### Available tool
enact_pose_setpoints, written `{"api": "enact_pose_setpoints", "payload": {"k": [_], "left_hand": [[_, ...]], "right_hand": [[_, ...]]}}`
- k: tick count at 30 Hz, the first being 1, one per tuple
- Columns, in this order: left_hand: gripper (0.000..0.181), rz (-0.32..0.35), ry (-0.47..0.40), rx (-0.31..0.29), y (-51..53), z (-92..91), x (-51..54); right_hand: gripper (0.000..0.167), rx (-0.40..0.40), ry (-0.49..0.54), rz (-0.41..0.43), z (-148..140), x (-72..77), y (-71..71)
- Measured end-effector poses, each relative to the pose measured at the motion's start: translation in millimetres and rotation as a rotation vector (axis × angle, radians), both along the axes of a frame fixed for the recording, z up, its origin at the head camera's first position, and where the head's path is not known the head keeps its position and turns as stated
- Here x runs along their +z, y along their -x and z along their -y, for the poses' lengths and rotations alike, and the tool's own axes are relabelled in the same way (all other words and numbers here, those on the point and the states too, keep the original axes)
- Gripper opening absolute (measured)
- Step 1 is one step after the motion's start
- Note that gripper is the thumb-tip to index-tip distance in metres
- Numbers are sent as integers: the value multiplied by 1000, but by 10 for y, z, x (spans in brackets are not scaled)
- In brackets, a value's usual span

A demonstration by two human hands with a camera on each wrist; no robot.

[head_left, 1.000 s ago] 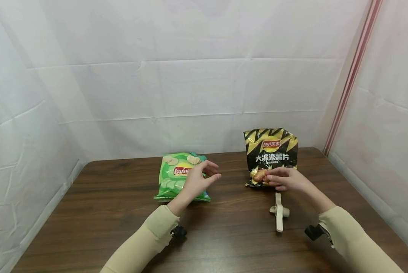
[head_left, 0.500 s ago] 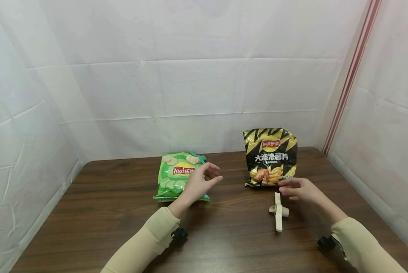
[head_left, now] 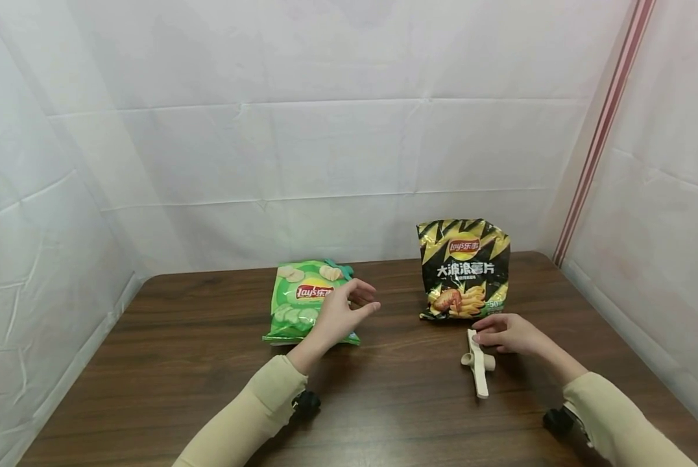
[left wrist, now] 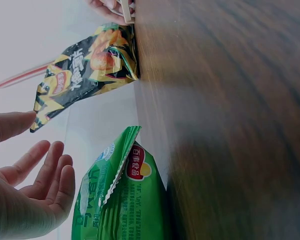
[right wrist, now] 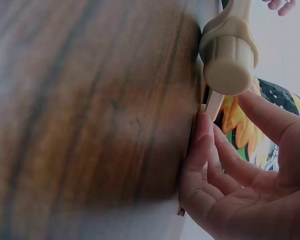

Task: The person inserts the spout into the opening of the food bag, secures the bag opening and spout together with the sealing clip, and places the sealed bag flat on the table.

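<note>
One smooth cross-shaped clip (head_left: 479,371), pinching fingers (right wrist: 194,172)

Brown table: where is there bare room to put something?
Bare wood lies left of the green bag, and between the left sleeve and beige clip. A narrower gap separates it from the black bag. Crowded: where the right hand's grip meets the clip.

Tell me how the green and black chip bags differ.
The green bag pictures round slices, the black bag yellow strips and jagged stripes. In the head view, the left hand partly covers the green bag, while the black bag's front shows. Both carry red Lay's logos.
</note>
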State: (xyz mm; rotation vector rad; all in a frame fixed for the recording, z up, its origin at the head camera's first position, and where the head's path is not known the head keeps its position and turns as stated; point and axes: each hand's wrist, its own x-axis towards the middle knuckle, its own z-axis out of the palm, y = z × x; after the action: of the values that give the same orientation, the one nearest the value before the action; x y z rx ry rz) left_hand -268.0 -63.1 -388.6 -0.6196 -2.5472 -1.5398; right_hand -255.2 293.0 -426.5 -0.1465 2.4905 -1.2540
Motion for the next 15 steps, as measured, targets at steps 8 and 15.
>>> {"api": "enact_pose_setpoints", "payload": {"k": [8,15], "left_hand": [[20,-10,-12,-3,-4,19,-5],[20,-9,-8,6,-1,35,-12]], "right_hand": [[51,0,-85,-10,88,7,41],[50,-69,-75,61,132,21,52]]}}
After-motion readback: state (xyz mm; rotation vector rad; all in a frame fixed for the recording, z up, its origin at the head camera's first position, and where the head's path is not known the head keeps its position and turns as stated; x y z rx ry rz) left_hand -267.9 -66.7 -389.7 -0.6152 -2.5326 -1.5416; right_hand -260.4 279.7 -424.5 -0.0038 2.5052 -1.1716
